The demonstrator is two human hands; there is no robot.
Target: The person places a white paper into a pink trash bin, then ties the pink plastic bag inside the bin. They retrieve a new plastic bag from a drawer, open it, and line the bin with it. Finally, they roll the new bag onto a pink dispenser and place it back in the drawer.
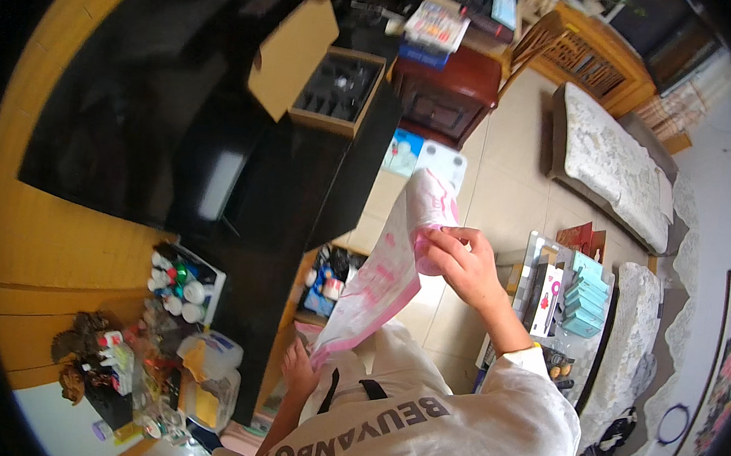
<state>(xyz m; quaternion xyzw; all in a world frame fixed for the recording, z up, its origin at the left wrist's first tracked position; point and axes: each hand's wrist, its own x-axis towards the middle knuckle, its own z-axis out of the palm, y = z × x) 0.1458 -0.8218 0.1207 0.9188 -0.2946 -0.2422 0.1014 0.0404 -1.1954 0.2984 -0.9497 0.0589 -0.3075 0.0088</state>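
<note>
A roll of thin white sheeting with pink print and pink edges (428, 200) is in my right hand (468, 264), gripped near its lower end by thumb and fingers. From the roll, an unwound strip (371, 279) slants down to my left hand (302, 363), whose fingers hold its loose end near my waist. Whether the sheeting is plastic film or tissue, I cannot tell. Beyond the roll, on the tiled floor, lies a white bathroom scale (444, 160). To the left stands a glossy black tabletop (279, 190).
An opened cardboard box with a black insert (340, 86) sits on the tabletop. Below its edge is an open drawer (330, 283) of packets. A glass table (576, 354) at right bears teal boxes (586, 300). Bottles and plastic tubs (209, 376) crowd the lower left.
</note>
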